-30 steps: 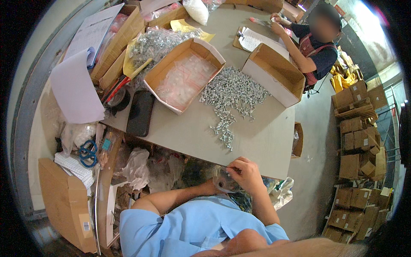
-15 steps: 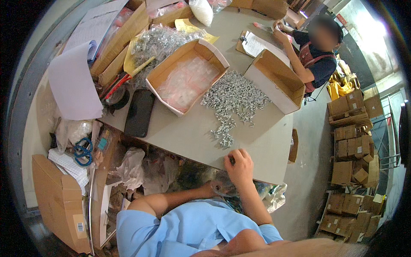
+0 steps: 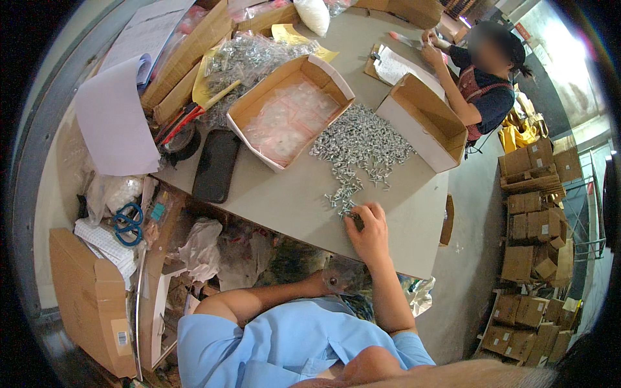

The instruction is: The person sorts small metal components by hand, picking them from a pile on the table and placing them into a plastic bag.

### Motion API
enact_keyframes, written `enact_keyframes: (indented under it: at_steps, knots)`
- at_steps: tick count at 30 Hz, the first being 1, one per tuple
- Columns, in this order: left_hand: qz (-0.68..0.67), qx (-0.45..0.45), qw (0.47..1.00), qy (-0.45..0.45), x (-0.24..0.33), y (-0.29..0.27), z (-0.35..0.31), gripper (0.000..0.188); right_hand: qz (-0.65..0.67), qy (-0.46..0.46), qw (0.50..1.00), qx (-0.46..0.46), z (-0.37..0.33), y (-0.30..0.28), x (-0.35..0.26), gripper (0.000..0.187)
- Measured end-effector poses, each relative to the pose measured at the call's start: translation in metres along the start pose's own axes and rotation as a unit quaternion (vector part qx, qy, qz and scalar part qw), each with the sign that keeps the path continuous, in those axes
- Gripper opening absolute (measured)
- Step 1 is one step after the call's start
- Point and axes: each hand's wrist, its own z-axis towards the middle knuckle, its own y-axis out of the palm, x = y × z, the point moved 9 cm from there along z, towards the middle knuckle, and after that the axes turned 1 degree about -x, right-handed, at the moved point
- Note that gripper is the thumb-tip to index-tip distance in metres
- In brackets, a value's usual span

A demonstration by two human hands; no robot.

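Note:
Silver screws (image 3: 365, 139) lie in a loose pile on the grey table, trailing toward me in a narrow tail. My right hand (image 3: 369, 234) reaches the near end of that tail, its thumb and fingers curved and apart around the nearest screws. Lower down, just off the table edge, my left hand (image 3: 315, 283) is closed on a clear plastic bag (image 3: 346, 274); its fingertips are partly hidden. Beyond the pile's left side is an open carton (image 3: 236, 119) of small clear bags. Another open carton (image 3: 420, 139), tilted, borders the pile on the right.
A black phone (image 3: 215, 167) lies left of the bag carton. Bagged hardware (image 3: 255, 55) and papers (image 3: 116, 119) crowd the far left. Blue-handled scissors (image 3: 128, 224) hang by the lower shelf. A co-worker (image 3: 482, 90) sits across the table beside a clipboard (image 3: 394, 64).
My right hand has moved forward onto the tail of the screw pile, and its fingers have spread. My left hand stays with the plastic bag. The view has shifted slightly.

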Motion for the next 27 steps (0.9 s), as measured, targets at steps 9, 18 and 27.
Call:
enact_keyframes:
  at_steps: [9,18,27]
  knots:
    - [-0.067,0.054,0.995,0.045,0.005,-0.003,0.0,0.035,0.083,0.028,0.964,-0.252,-0.036,0.006,-0.005,0.013]
    - [-0.064,0.05,0.991,0.101,0.017,-0.008,-0.002,0.031,0.044,-0.014,0.996,-0.08,0.024,-0.004,0.002,0.022]
    - [-0.072,0.019,0.997,0.031,-0.005,0.003,0.003,0.031,0.013,-0.03,0.997,-0.068,0.012,-0.002,0.013,0.016]
